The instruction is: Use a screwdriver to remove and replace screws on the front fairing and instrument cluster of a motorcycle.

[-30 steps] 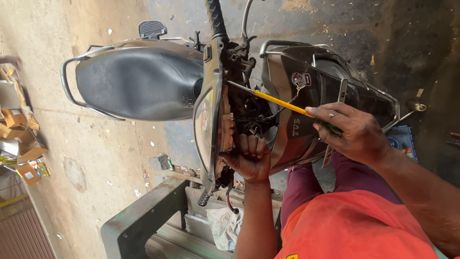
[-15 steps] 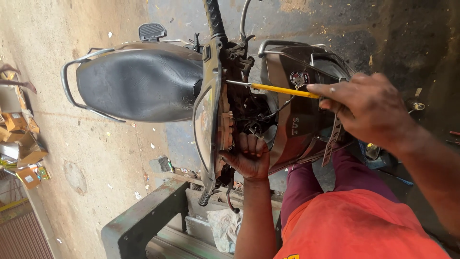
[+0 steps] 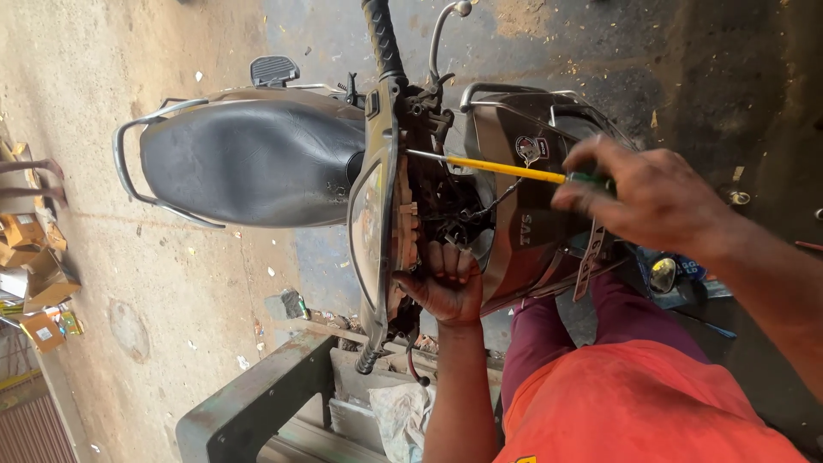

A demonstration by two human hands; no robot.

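Right hand: the right hand (image 3: 651, 201) is closing its fingers around the green handle end of a long yellow-shafted screwdriver (image 3: 506, 169), clamped on it, above the front panel.
Screwdriver: its thin metal tip is reaching into the opened headlight housing (image 3: 429, 201) of a grey-brown scooter (image 3: 514, 249), lying nearly level across the exposed dark wiring.
Left hand: the left hand (image 3: 446, 287) is curling shut around the lower edge of the headlight housing, thumb and fingers pressing on the rim just below the wiring.
Headlight cover: the clear lens (image 3: 370, 223) is standing on edge just beside the housing, facing the black padded seat (image 3: 249, 163).
Handlebar: the black rubber grip (image 3: 381, 39) is sticking out towards the top edge of the view, with a chrome lever (image 3: 441, 30) beside it.
Room around: bare concrete floor (image 3: 171, 291) is lying open by the seat; a green metal frame (image 3: 257, 399) is sitting near the left forearm; cardboard boxes (image 3: 34, 283) are lying well apart at the far edge.
Person: orange shirt (image 3: 634, 403) and maroon trousers (image 3: 549, 343) are filling the space under the scooter's front.
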